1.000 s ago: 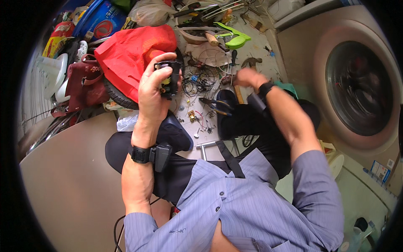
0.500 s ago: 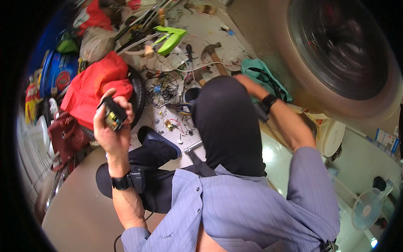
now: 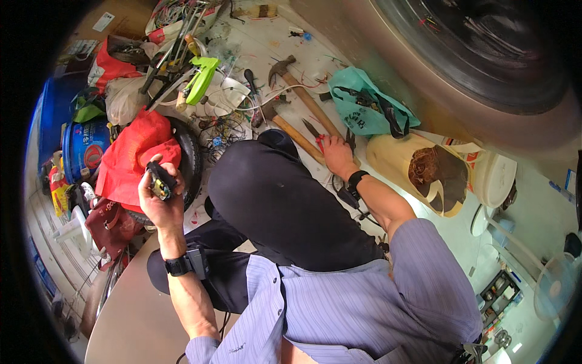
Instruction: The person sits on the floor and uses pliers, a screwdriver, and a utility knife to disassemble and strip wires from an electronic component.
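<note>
My left hand (image 3: 160, 197) is raised over my left side, its fingers wrapped round a small black electronic device (image 3: 161, 181) with part of a circuit board exposed. On the floor to the right of my raised knee, my right hand (image 3: 337, 156) closes on the red handles of pointed-nose pliers (image 3: 311, 128). The jaws point away from me, and the fingers partly hide the handles. Beside the pliers lie a claw hammer (image 3: 307, 100) and a second wooden-handled hammer (image 3: 297, 138). Another dark tool (image 3: 350, 138) stands close to the right fingers.
A teal plastic bag (image 3: 364, 106) and a beige bag (image 3: 394, 159) sit to the right. Loose wires (image 3: 225, 136), a screwdriver (image 3: 251, 82) and a lime-green tool (image 3: 201, 80) lie ahead. At the left are a red bag (image 3: 130, 161), a tyre (image 3: 193, 159) and a blue bucket (image 3: 88, 145).
My right hand has come from beyond the knee to the pliers among the hammers. My raised knee has tilted left. The left hand still holds the device, and the view has shifted.
</note>
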Tool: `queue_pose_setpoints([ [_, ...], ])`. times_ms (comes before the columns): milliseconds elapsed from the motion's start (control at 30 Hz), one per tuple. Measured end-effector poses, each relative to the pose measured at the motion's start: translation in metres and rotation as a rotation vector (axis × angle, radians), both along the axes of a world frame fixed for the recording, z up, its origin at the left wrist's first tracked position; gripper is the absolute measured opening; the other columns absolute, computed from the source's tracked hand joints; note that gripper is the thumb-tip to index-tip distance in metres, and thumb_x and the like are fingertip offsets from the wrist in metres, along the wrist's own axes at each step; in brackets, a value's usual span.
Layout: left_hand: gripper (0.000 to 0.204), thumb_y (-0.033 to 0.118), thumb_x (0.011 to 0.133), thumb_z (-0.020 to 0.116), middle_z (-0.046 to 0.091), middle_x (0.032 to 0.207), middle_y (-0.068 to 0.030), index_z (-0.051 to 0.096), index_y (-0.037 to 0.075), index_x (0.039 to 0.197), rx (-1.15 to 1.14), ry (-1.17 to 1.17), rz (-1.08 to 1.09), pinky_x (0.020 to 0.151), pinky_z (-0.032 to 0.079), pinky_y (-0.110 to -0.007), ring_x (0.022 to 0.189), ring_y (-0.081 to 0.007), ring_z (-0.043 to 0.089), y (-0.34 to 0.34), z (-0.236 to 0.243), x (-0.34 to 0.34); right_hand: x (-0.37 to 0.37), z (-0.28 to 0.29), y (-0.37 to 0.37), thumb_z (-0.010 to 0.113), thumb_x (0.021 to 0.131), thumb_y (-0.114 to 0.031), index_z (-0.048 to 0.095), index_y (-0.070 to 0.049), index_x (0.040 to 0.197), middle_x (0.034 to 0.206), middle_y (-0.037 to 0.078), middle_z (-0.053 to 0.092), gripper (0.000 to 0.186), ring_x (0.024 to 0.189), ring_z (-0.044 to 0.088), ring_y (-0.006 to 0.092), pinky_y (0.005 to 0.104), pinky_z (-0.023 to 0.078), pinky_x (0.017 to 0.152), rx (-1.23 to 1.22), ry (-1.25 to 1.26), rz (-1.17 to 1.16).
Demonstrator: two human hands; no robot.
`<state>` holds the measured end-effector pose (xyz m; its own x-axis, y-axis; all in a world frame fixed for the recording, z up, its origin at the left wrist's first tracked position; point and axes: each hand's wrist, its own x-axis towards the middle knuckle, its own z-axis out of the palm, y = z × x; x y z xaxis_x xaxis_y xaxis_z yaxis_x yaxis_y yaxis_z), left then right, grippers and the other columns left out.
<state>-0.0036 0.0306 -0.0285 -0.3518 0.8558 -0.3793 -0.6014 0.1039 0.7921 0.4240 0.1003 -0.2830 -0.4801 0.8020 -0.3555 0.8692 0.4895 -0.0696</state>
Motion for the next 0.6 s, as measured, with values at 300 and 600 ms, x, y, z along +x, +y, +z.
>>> queue_pose_setpoints([
  [300,0.038,0.030,0.101,0.043,0.066,0.086,-0.0115,0.057,0.003,0.124,-0.107,-0.034,0.134,0.054,0.046,-0.030,0.069,-0.0206,0.060,0.002,0.010,0.007,-0.039,-0.029,0.015,0.065,0.089,-0.025,0.069,-0.002,0.097,0.101,0.020,0.069,0.024,0.096,0.069,0.0377,0.0488,0.055,0.082,-0.169,0.097,-0.235],
  [600,0.043,0.041,0.106,0.036,0.066,0.094,-0.0158,0.057,0.006,0.120,0.016,-0.293,0.177,0.063,0.054,-0.041,0.079,-0.0294,0.065,-0.008,0.007,-0.005,-0.048,-0.005,0.023,0.056,0.097,-0.024,0.063,-0.003,0.103,0.096,0.024,0.071,0.023,0.091,0.068,0.0398,0.0435,0.051,0.079,-0.422,0.528,-0.307],
])
